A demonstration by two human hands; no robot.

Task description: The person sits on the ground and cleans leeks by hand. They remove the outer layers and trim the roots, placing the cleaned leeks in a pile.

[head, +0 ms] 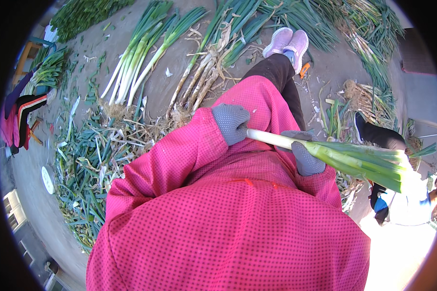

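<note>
A single large green onion [357, 162] lies across my lap, its white end to the left and its green leaves fanning out to the right. My left hand [231, 123], in a grey dotted glove, is closed around the white end and hides its tip. Around the stalk where white turns to green, my right hand [307, 152] is wrapped, also gloved. The leaf ends look cut straight and are washed out by sunlight. Beneath both hands is a pink dotted smock [236, 211].
Cleaned green onions [125, 80] lie ahead on the left, beside untrimmed ones [200, 76] with dry leaves. Trimmings [83, 174] heap at my left. An orange-handled cutter [304, 70] is by my shoes [287, 42]. Other people sit on both sides; more onions [367, 98] lie right.
</note>
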